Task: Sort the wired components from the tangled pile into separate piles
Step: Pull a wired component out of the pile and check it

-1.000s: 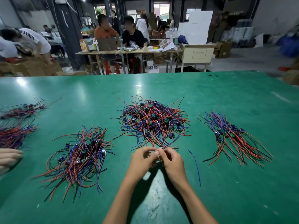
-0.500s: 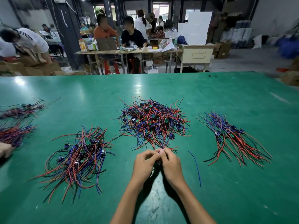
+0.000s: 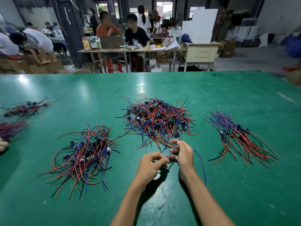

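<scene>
A tangled pile [image 3: 156,121] of red, blue and black wired components lies in the middle of the green table [image 3: 244,193]. A looser pile [image 3: 86,157] sits to its left and a neater, fanned pile [image 3: 239,139] to its right. My left hand [image 3: 152,163] and my right hand [image 3: 183,152] are together just in front of the tangled pile. Both pinch the same red and blue wire pair [image 3: 173,150], which runs up into the pile's near edge. A single blue wire [image 3: 201,165] trails on the table to the right of my right hand.
Two more wire bundles [image 3: 24,108] lie at the far left, where another person's fingers [image 3: 3,144] touch the table edge. Beyond the table's far edge people sit at a workbench [image 3: 130,49] among boxes.
My hands have moved forward and slightly right to the pile's near edge. My right hand has risen above my left, and a red and blue wire pair now stretches between them.
</scene>
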{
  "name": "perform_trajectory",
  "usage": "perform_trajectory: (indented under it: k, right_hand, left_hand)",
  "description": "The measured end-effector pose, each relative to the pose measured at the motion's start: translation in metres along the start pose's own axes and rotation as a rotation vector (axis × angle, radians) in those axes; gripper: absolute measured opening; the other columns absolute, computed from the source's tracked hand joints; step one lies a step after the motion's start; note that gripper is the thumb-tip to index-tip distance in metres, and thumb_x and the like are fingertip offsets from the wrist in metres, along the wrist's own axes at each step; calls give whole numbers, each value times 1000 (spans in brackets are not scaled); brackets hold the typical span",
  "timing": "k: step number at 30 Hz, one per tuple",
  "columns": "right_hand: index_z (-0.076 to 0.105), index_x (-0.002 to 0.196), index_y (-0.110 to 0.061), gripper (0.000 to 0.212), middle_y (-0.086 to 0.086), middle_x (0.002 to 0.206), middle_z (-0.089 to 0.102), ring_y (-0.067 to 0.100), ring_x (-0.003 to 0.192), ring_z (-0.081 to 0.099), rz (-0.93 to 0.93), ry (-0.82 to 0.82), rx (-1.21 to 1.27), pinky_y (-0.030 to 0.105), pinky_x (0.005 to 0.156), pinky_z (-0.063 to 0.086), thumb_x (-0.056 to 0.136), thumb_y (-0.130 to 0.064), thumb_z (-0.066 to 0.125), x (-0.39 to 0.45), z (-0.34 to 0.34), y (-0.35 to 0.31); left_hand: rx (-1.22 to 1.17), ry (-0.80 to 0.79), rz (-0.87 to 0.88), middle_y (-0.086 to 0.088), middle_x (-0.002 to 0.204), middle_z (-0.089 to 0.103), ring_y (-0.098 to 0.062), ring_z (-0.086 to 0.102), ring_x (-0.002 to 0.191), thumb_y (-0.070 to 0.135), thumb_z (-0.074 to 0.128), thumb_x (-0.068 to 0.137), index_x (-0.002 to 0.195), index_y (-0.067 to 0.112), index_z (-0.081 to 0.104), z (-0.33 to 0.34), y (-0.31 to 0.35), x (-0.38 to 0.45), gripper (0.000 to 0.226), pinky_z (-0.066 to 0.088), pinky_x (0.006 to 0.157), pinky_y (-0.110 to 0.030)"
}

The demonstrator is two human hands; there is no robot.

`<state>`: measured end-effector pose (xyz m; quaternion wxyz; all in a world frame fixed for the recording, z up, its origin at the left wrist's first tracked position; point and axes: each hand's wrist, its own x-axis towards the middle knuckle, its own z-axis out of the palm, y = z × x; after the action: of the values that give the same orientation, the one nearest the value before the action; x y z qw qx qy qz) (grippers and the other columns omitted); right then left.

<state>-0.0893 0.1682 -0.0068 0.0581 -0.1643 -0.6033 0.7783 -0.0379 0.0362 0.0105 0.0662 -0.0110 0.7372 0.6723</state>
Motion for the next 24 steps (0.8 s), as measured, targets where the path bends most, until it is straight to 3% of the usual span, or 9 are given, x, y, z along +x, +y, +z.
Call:
perform_trajectory:
  k: [5, 7, 9, 12, 14, 15, 18, 20, 24]
  right_hand:
    - [63, 90, -5, 24, 10, 90, 65, 12, 61, 57, 100, 109, 336, 23, 55, 54, 103, -5, 43, 0, -7, -7]
    - [66, 96, -7, 27, 9, 90, 68, 10, 59, 61, 84, 81, 367, 22, 58, 54, 108, -17, 44, -2, -8, -7]
    - [68, 105, -10, 36, 9, 92, 71, 10, 63, 65, 53, 41, 314, 23, 63, 55, 109, -33, 41, -6, -8, -4]
    - [69, 106, -21, 20, 4, 92, 74, 10, 64, 64, -148, -12, -120, 28, 65, 53, 106, -30, 51, -17, -6, 6]
    - [72, 97, -21, 22, 0, 85, 75, 9, 61, 63, -228, -166, -281, 28, 62, 52, 105, -30, 53, -26, -2, 9]
    - [74, 95, -20, 30, -1, 81, 76, 8, 60, 63, -213, -262, -280, 25, 59, 51, 106, -36, 51, -31, 0, 8]
    - [76, 94, -17, 37, 5, 71, 75, 12, 60, 66, -199, -441, -312, 24, 56, 49, 99, -49, 58, -39, -3, 2]
    - [76, 91, -13, 29, 10, 67, 73, 17, 59, 67, -213, -457, -346, 27, 55, 49, 96, -40, 67, -41, -4, 0]
    - [73, 92, -2, 22, 18, 61, 67, 24, 43, 61, -115, -478, -194, 21, 41, 47, 100, -21, 64, -43, -5, 0]
  left_hand:
    - [53, -73, -22, -9, 72, 72, -13, 64, 67, 8, 70, 88, 80, 3, 75, -2, 2, -4, 11, 49, 71, -25]
    - [-13, -39, -52, -7, 71, 71, -12, 61, 64, 8, 68, 89, 81, 4, 77, 0, 5, -4, 13, 49, 65, -20]
    - [-100, 44, -122, -2, 75, 74, -9, 54, 59, 18, 67, 92, 85, 12, 80, -1, 11, -2, 16, 42, 55, -15]
    - [-378, 54, -212, 5, 88, 75, -9, 60, 72, 38, 62, 95, 96, 22, 77, -5, 22, 4, 22, 42, 67, -26]
    - [-572, 75, -207, 2, 92, 76, -12, 70, 76, 39, 66, 92, 94, 20, 77, -5, 29, 6, 23, 50, 70, -31]
    - [-617, 118, -200, -1, 93, 78, -13, 73, 73, 37, 68, 91, 94, 17, 77, -3, 30, 7, 22, 55, 62, -30]
    - [-552, 230, -191, -1, 97, 79, -11, 67, 62, 35, 76, 87, 104, 14, 76, 1, 29, 8, 27, 49, 44, -22]
    - [-533, 247, -189, -2, 98, 78, -12, 61, 56, 33, 80, 84, 107, 13, 73, 1, 25, 10, 32, 47, 43, -23]
    - [-426, 328, -142, -2, 89, 76, -12, 52, 53, 35, 80, 83, 95, 11, 78, -9, 19, 16, 27, 41, 41, -19]
